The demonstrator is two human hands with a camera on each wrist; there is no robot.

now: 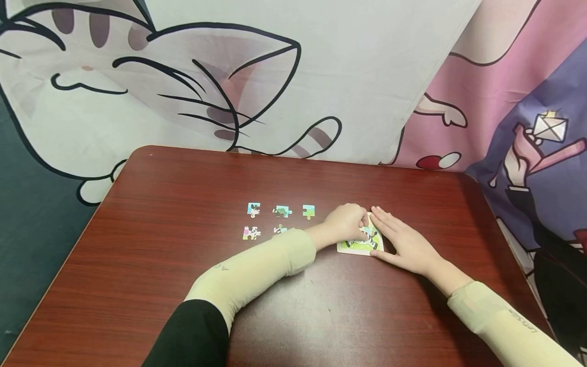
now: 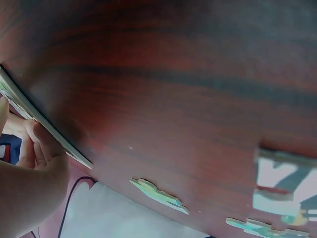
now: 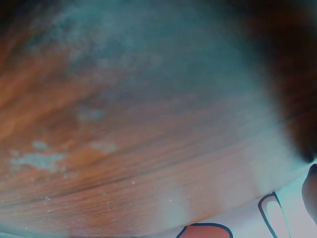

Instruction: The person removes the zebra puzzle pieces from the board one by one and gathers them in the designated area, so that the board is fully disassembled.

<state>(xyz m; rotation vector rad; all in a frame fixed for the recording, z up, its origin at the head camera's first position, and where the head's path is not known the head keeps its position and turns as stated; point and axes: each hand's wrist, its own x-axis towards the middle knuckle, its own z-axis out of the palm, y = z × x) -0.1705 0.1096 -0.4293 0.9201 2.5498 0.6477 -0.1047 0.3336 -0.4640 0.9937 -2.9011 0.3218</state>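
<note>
A small picture puzzle in a pale-edged tray (image 1: 359, 249) lies on the table, its picture partly covered by both hands. My left hand (image 1: 347, 222) reaches across over it, fingers curled down, thumb and forefinger pinching at a puzzle piece (image 1: 370, 233) mostly hidden by the fingers. Flat along the tray's right side lies my right hand (image 1: 405, 245), with straight fingers touching its upper right corner and the thumb at its lower edge. In the left wrist view, curled fingers (image 2: 47, 144) meet the tray's surface.
Left of the tray, loose puzzle pieces stand in two rows: a blue-and-white one (image 1: 254, 209), a green one (image 1: 283, 211), a green-and-blue one (image 1: 309, 211), a pink-and-white one (image 1: 251, 233) and one (image 1: 279, 229) partly behind the left sleeve. A printed cloth (image 1: 367, 76) hangs behind the brown table (image 1: 183, 188).
</note>
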